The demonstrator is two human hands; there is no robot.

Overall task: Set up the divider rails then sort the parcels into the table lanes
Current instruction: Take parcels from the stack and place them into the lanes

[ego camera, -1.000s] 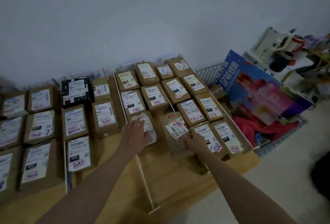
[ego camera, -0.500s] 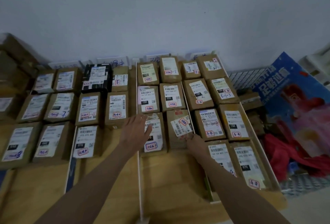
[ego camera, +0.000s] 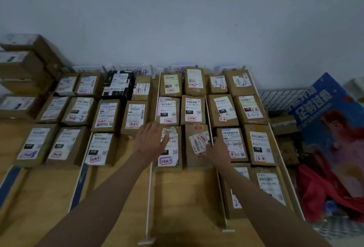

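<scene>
- 4 lanes run away from you across the wooden table point(ego camera: 183, 193), split by white divider rails point(ego camera: 149, 191), and they already hold rows of labelled parcels
- Your 2 front parcels sit side by side in the lane just right of the centre rail: the left one, marked 070 point(ego camera: 169, 148), lies square, long axis pointing toward the wall; its neighbour with the crooked label point(ego camera: 198, 144) sits the same way, only its sticker skewed
- Your left hand point(ego camera: 150, 141) lies flat, fingers straight, resting on the 070 parcel's left edge, gripping nothing
- Your right hand point(ego camera: 217, 149) touches the crooked-label parcel's right edge; whether its fingers pinch or only press, I cannot tell
- Judge these as light, stiff cardboard with slick tape: take them by the 2 long sides, not the peeling labels, and slide rather than lift
</scene>
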